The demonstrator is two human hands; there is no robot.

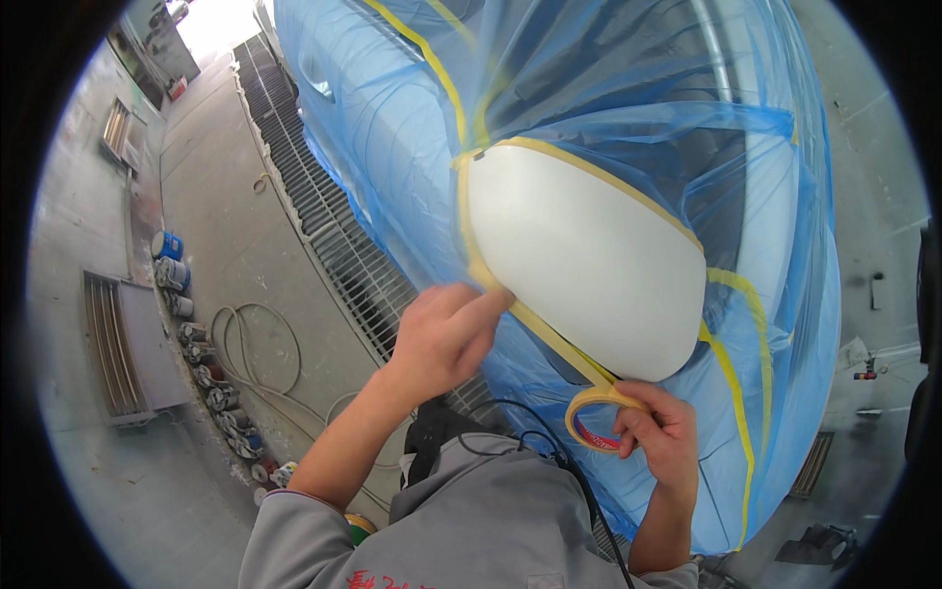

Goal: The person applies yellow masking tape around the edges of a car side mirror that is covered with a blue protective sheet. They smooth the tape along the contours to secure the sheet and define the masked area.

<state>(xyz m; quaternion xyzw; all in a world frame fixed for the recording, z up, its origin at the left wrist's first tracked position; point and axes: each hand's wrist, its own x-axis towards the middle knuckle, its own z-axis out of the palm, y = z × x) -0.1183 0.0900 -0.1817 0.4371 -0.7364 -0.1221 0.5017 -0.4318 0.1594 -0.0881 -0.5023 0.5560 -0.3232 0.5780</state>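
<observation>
A smooth white car door mirror housing (581, 250) shows through an opening in blue masking film (383, 140) draped over a car. Yellow masking tape (461, 213) borders it along its left and upper edges. At its lower left edge, my left hand (445, 339) touches the tape with bent fingers; whether they pinch or press it is hidden. My right hand (659, 427) grips a masking tape roll (578, 420) by its rim, just below the housing. From this roll a taut tape strip (556, 342) runs along the lower edge to my left hand.
A metal floor grating (324, 199) runs left of the car. A hose (257, 368) lies coiled on the concrete floor. Several paint cans (195, 331) line the left wall. A black cable (581, 471) hangs before my body. Another tape ring (260, 182) lies on the floor.
</observation>
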